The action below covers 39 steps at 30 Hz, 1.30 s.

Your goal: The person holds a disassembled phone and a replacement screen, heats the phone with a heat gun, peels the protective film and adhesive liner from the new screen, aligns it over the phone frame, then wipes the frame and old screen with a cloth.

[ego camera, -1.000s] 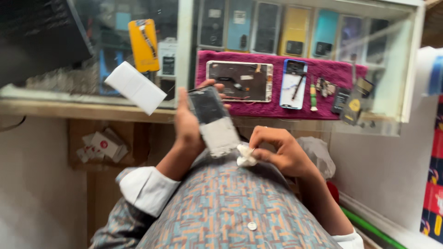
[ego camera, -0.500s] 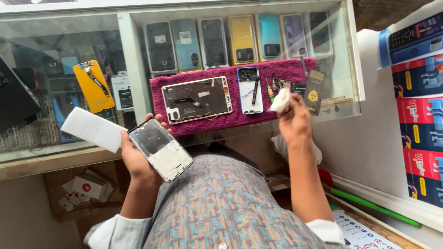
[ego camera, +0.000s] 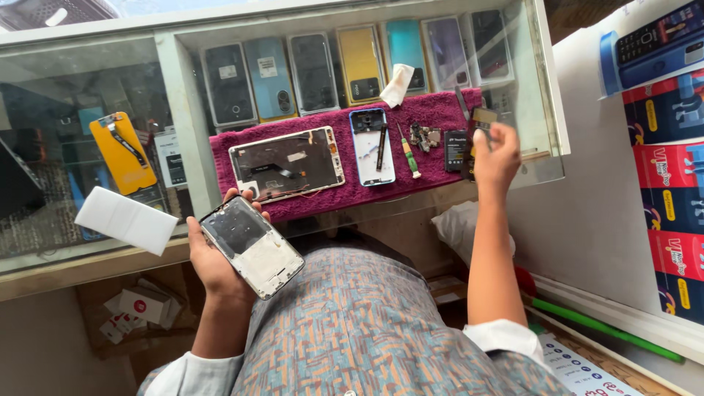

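Nearest to the camera, the left hand (ego camera: pixel 216 257) grasps an opened phone (ego camera: pixel 252 246), with the fingers wrapped around its left side; the phone is tilted, its bare inner side faces up, and it hangs in the air just before the near edge of the glass counter (ego camera: pixel 169 110). On the right, the right hand (ego camera: pixel 495 158) is raised over the right end of the maroon towel (ego camera: pixel 330 194). Its fingers are curled around the lower end of a small dark tool (ego camera: pixel 480 121), but I cannot tell how firmly it is held. The towel lies across the counter top, near the front edge. On it, from left to right, lie a large open device frame (ego camera: pixel 287 163) with thin wires, a smaller blue-edged phone shell (ego camera: pixel 370 147) with a dark stick on it, a screwdriver with a green and yellow handle (ego camera: pixel 408 152), a few small metal parts (ego camera: pixel 424 136) and a small black battery (ego camera: pixel 456 141) just beside the right hand. A crumpled white tissue (ego camera: pixel 398 83) rests at the far edge of the towel. At the left part of the counter, a white box (ego camera: pixel 126 220) lies near the front edge. Farther away, under the glass, a row of phone back covers (ego camera: pixel 315 70) in grey, blue, yellow and teal stands side by side, and an orange cover (ego camera: pixel 123 152) leans at the left.
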Motion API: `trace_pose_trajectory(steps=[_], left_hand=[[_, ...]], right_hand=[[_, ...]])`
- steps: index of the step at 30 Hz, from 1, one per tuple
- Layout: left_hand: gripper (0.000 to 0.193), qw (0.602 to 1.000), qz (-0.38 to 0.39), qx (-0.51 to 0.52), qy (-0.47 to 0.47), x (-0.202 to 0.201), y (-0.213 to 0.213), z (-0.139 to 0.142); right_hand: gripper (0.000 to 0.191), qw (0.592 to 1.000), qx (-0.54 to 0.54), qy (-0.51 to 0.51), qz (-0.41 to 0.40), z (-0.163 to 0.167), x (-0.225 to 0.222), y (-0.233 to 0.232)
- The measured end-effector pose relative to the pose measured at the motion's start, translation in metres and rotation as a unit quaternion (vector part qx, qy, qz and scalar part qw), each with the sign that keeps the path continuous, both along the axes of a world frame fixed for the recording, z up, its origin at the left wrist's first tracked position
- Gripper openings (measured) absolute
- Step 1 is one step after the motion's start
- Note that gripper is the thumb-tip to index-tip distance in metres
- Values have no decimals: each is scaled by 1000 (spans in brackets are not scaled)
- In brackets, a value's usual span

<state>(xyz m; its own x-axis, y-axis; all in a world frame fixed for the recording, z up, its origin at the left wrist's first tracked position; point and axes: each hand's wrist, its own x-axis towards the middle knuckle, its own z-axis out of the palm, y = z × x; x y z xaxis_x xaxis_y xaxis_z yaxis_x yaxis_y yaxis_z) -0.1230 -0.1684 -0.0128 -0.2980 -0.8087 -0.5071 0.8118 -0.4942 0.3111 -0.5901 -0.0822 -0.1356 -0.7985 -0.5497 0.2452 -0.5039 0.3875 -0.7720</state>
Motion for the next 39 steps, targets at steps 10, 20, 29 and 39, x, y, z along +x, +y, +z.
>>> trace_pose_trajectory(steps=[10,20,29,39], left_hand=[[76,999,-36,3,11,-60,11,-13],[75,999,-42,1,-30,-89,27,-12],[75,999,-37,12,-25,-101,32,-7],[73,1000,-22,13,-17,-104,39,-7]], right_hand=[[73,987,131,-62,-75,-27,-20,57],[37,984,-63,-164,-24,-11,-109,82],[45,986,151,-56,43,13,-5,25],[70,980,187,38,65,28,19,7]])
